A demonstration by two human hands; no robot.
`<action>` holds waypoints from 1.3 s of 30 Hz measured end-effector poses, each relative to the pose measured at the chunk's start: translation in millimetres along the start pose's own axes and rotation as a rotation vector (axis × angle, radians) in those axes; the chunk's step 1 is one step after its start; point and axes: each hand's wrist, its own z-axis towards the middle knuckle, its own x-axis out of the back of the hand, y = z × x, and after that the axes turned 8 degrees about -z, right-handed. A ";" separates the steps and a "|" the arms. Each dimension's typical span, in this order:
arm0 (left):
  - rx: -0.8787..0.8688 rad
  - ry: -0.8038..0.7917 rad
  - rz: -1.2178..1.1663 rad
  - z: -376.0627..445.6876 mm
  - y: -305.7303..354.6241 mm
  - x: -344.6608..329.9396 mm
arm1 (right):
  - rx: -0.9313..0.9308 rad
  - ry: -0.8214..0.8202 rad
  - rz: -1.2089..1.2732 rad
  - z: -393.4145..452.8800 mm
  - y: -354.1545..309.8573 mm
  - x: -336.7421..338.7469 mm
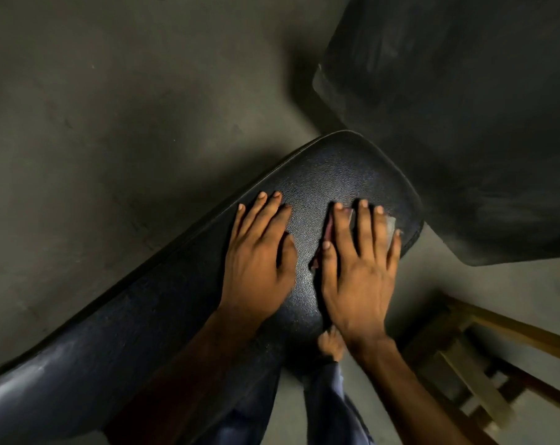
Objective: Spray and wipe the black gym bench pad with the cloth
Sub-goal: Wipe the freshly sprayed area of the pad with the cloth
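Note:
The black gym bench pad (330, 175) runs from the lower left up to a rounded end near the middle of the head view. My left hand (259, 252) lies flat on the pad, fingers spread, with nothing in it. To its right, my right hand (359, 264) presses a cloth (390, 227) flat against the pad close to its right edge. Only grey and reddish bits of the cloth show around the fingers; most of it is hidden under the palm. No spray bottle is in view.
A large dark mat or pad (465, 107) fills the upper right, close to the bench's end. A wooden frame (484, 358) stands at the lower right. My bare foot (331, 343) and trouser legs show below the bench. Grey floor (127, 107) lies to the left.

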 end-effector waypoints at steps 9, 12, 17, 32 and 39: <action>-0.084 0.016 -0.002 -18.3 62.4 -36.2 | 0.033 0.163 0.484 14.4 47.0 25.8; -0.121 -0.140 0.201 -28.0 73.7 -69.5 | 0.083 0.163 0.490 32.0 68.4 24.0; 0.107 -0.116 0.335 -80.0 81.0 -79.0 | 0.333 0.021 0.432 39.4 59.4 22.4; 0.667 0.285 0.287 -150.2 76.1 -77.3 | 0.668 0.069 0.121 11.3 30.1 -11.9; 0.759 0.393 0.355 -196.2 60.7 -51.3 | 0.898 0.080 0.279 -19.4 -12.2 -11.3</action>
